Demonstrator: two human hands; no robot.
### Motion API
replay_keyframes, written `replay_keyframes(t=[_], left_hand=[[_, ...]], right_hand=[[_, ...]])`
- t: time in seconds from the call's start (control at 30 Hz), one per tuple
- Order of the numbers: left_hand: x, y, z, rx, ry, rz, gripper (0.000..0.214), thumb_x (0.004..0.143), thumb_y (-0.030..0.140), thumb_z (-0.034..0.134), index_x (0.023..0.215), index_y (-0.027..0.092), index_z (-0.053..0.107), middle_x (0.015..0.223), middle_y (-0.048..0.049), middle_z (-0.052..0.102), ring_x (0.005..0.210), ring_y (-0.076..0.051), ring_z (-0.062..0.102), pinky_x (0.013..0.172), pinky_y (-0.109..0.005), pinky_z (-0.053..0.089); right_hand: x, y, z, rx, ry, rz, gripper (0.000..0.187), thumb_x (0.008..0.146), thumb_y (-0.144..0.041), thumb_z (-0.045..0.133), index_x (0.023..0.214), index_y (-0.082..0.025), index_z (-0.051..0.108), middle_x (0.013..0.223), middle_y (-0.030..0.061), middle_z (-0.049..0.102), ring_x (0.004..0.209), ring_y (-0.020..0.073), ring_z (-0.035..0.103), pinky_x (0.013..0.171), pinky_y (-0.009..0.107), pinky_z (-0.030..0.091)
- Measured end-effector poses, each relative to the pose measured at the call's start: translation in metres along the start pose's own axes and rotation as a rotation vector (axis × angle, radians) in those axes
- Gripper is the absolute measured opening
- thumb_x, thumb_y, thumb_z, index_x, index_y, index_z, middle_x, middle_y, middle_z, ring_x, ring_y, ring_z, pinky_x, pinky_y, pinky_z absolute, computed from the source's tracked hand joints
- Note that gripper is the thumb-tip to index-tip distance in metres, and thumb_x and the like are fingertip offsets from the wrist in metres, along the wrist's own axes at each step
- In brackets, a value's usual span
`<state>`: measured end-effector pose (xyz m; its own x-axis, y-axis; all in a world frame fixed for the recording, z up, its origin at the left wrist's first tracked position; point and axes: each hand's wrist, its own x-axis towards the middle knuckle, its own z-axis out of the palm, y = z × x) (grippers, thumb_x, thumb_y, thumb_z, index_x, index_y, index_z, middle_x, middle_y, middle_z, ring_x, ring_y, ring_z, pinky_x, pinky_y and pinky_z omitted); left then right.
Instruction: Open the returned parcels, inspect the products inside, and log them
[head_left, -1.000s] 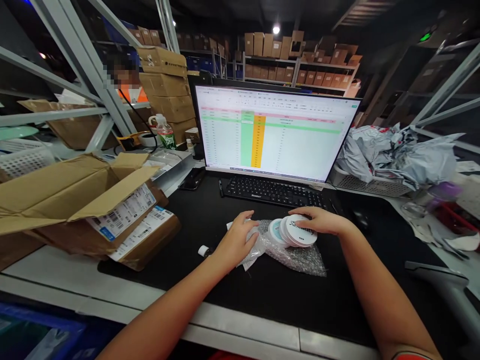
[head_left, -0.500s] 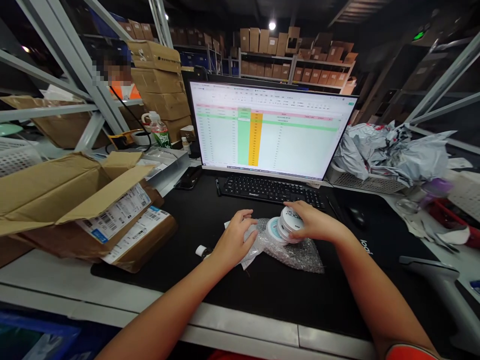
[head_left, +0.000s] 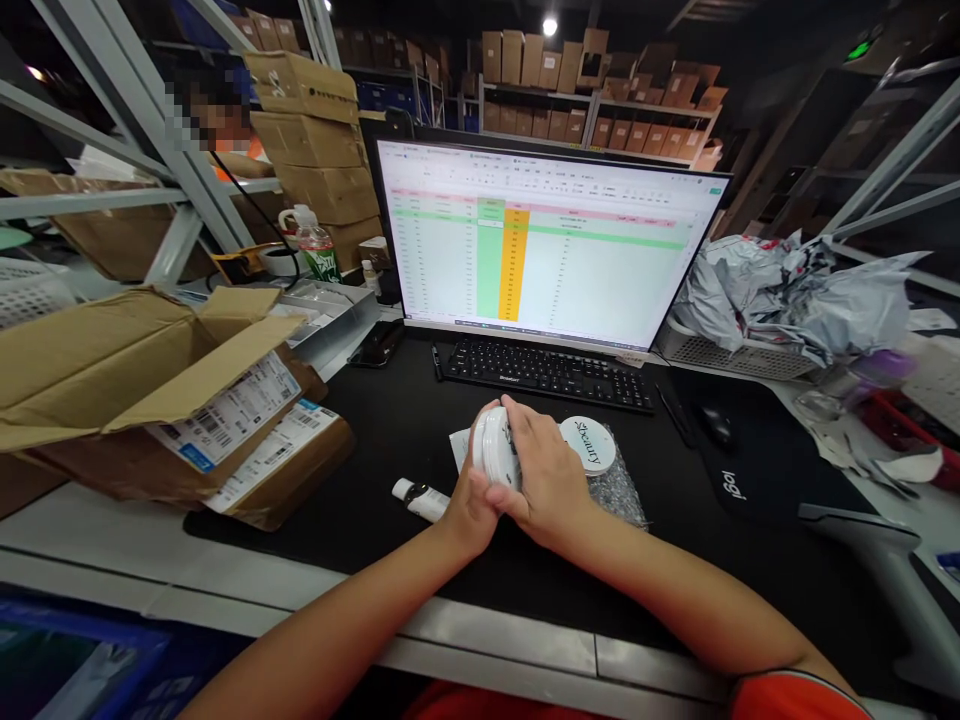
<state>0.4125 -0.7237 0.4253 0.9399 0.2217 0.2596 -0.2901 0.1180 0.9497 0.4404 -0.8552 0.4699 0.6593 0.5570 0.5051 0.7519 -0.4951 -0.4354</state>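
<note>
A round white jar (head_left: 491, 447) is tilted on its side between my two hands, above the desk mat. My left hand (head_left: 471, 515) cups it from the left and below, its fingers partly hidden behind the jar. My right hand (head_left: 551, 475) wraps over its right side, covering most of the dark print. Just right of my right hand, a second round white jar (head_left: 588, 446) lettered "beauty" rests by the bubble wrap (head_left: 619, 490). A white tube (head_left: 424, 500) with a dark band lies left of my left wrist. Part of a white paper (head_left: 459, 447) shows behind my left hand.
An open cardboard box (head_left: 187, 400) stands on the left. Behind my hands are a keyboard (head_left: 547, 375) and a monitor (head_left: 442, 270). A mouse (head_left: 716, 425), a scanner (head_left: 862, 530) and a basket (head_left: 739, 360) of grey plastic bags are on the right. A person (head_left: 225, 130) is beyond the frame.
My right hand has lifted the white jar off the other jar and carried it left. My left hand has closed on it too. More of the tube and the lettered jar now shows.
</note>
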Motion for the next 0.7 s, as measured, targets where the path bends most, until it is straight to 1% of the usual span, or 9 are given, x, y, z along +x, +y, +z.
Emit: replay_keyframes(t=[0.07, 0.1, 0.17, 0.3, 0.43, 0.57, 0.63, 0.7], left_hand=[[-0.004, -0.005, 0.000, -0.016, 0.028, -0.012, 0.091, 0.071, 0.095, 0.039, 0.114, 0.020, 0.067, 0.115, -0.0149, 0.068, 0.133, -0.035, 0.050, 0.113, -0.045, 0.043], [-0.005, -0.007, 0.000, -0.020, 0.034, -0.008, 0.086, 0.076, 0.092, 0.037, 0.114, 0.020, 0.067, 0.116, -0.0141, 0.068, 0.133, -0.034, 0.051, 0.115, -0.045, 0.041], [-0.008, -0.013, -0.001, -0.047, 0.060, -0.024, 0.079, 0.081, 0.086, 0.039, 0.113, 0.021, 0.067, 0.119, -0.0126, 0.068, 0.132, -0.032, 0.052, 0.118, -0.044, 0.036], [-0.010, -0.018, -0.002, -0.126, 0.086, -0.046, 0.072, 0.085, 0.080, 0.039, 0.113, 0.020, 0.067, 0.122, -0.0121, 0.068, 0.134, -0.030, 0.052, 0.119, -0.041, 0.036], [-0.010, -0.014, 0.001, -0.217, 0.094, -0.045, 0.068, 0.085, 0.076, 0.043, 0.116, 0.020, 0.067, 0.122, -0.0106, 0.069, 0.137, -0.029, 0.049, 0.120, -0.040, 0.034], [-0.011, -0.005, 0.005, -0.315, 0.144, -0.098, 0.064, 0.084, 0.070, 0.047, 0.114, 0.018, 0.068, 0.120, -0.0100, 0.071, 0.137, -0.030, 0.050, 0.120, -0.039, 0.035], [-0.011, 0.002, 0.007, -0.373, 0.187, -0.138, 0.057, 0.083, 0.066, 0.051, 0.108, 0.018, 0.071, 0.115, -0.0091, 0.073, 0.135, -0.029, 0.051, 0.119, -0.037, 0.035], [-0.010, 0.012, 0.010, -0.422, 0.252, -0.219, 0.048, 0.083, 0.061, 0.056, 0.097, 0.018, 0.072, 0.104, -0.0084, 0.076, 0.129, -0.029, 0.057, 0.114, -0.036, 0.040]], right_hand=[[-0.003, -0.001, 0.005, -0.053, 0.033, -0.028, 0.094, 0.091, -0.076, 0.035, 0.161, -0.016, 0.015, 0.145, 0.0199, 0.044, 0.122, 0.0380, 0.045, 0.104, 0.055, 0.042], [-0.004, -0.001, 0.006, -0.065, 0.042, -0.038, 0.096, 0.091, -0.076, 0.036, 0.162, -0.016, 0.013, 0.143, 0.0203, 0.044, 0.121, 0.0379, 0.045, 0.104, 0.056, 0.041], [-0.006, 0.001, 0.007, -0.072, 0.053, -0.055, 0.098, 0.091, -0.075, 0.039, 0.162, -0.016, 0.008, 0.141, 0.0210, 0.043, 0.119, 0.0376, 0.044, 0.105, 0.057, 0.039], [-0.010, 0.002, 0.009, -0.094, 0.067, -0.118, 0.100, 0.092, -0.073, 0.040, 0.162, -0.015, -0.001, 0.140, 0.0222, 0.039, 0.116, 0.0374, 0.042, 0.104, 0.058, 0.038], [-0.009, -0.001, 0.010, -0.140, 0.129, -0.173, 0.096, 0.094, -0.069, 0.039, 0.161, -0.016, -0.007, 0.136, 0.0215, 0.038, 0.112, 0.0355, 0.042, 0.101, 0.055, 0.039], [-0.008, -0.006, 0.009, -0.190, 0.183, -0.207, 0.097, 0.093, -0.069, 0.040, 0.161, -0.012, 0.001, 0.134, 0.0217, 0.039, 0.111, 0.0346, 0.041, 0.099, 0.054, 0.039], [-0.008, -0.007, 0.010, -0.214, 0.199, -0.218, 0.097, 0.092, -0.069, 0.042, 0.160, -0.009, 0.007, 0.133, 0.0219, 0.040, 0.110, 0.0336, 0.041, 0.099, 0.052, 0.040], [-0.008, -0.007, 0.012, -0.258, 0.214, -0.228, 0.096, 0.092, -0.069, 0.044, 0.158, -0.007, 0.014, 0.133, 0.0226, 0.039, 0.111, 0.0339, 0.041, 0.099, 0.051, 0.039]])
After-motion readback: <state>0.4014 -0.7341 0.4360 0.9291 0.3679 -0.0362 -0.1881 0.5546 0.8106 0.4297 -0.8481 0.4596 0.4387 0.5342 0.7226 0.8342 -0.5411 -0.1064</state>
